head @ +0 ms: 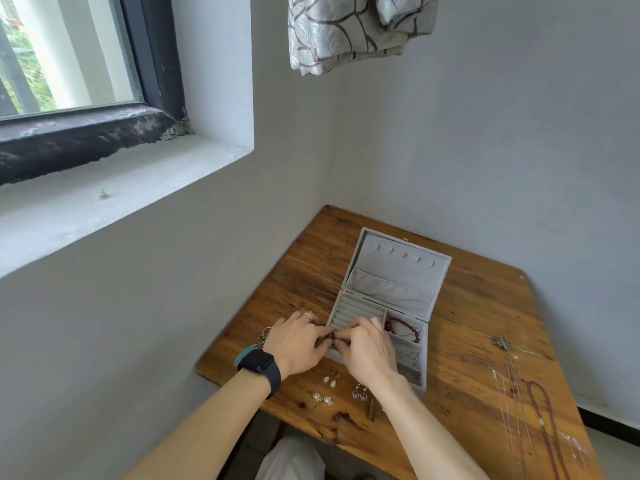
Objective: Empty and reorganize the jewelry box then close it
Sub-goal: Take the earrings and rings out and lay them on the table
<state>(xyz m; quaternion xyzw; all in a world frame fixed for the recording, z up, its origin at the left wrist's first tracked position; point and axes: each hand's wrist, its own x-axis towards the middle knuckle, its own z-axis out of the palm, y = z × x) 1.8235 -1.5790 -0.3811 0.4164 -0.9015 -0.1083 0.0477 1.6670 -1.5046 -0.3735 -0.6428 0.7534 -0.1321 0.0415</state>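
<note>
Gray velvety jewelry box (424,355), rectangular, sits on a worn brown plank surface (467,323) in a wall corner. Its lid (398,268) is open and tipped back, with a row of small hooks and a gathered pocket inside. We see padded ring rolls (356,311) in the box's left section. A dark red bead bracelet (398,325) is coiled in the far right compartment, and thin pale chains (407,353) lie in the one nearer us. Left grip (298,344) and right grip (367,351) meet at the box's near left corner, fingers curled. Both sets of fingertips pinch a small dark piece (331,337), too tiny to identify. So the box lies directly under and just beyond both grips, the right one overlapping the ring rolls. The left one wears a thin band (307,316), and a black smartwatch (258,363) is on the wrist. Loose on the surface near us: oval drop earrings (330,378), pale cluster earrings (322,398), pinkish earrings (360,391). Well apart on the right lie fine silver chains (509,393) and a long dark red bead necklace (547,420), stretched out.
</note>
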